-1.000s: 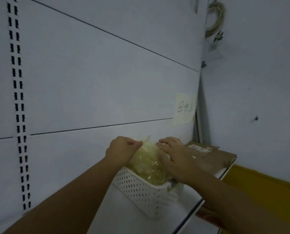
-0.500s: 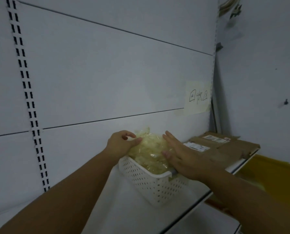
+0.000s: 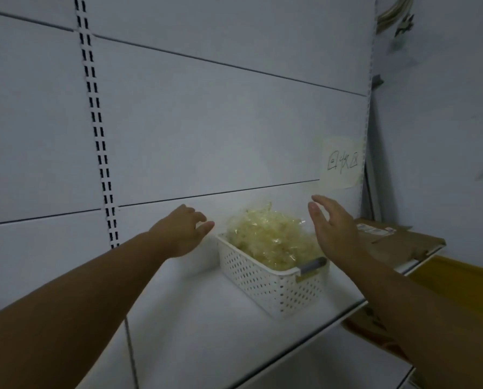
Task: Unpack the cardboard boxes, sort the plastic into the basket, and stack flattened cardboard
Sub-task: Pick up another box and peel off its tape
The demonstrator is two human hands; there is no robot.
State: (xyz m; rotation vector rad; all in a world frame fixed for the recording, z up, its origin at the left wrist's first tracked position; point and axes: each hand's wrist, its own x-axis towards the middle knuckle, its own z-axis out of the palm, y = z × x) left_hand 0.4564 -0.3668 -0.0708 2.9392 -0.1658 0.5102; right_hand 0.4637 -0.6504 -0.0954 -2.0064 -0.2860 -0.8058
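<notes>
I see crinkled, yellowish clear plastic (image 3: 271,237) heaped above the rim of the white perforated basket (image 3: 262,279) on the shelf (image 3: 206,318), with my loosely curled left hand (image 3: 182,230) and straight-fingered right hand (image 3: 333,228) on either side, both holding nothing.

Shop stockroom: white slotted shelving upright (image 3: 98,130), metal shelf (image 3: 206,318), handwritten label (image 3: 342,163).

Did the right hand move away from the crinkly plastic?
Yes. Against the basket, the right hand has lifted up off the plastic and now hovers open beside it.
</notes>
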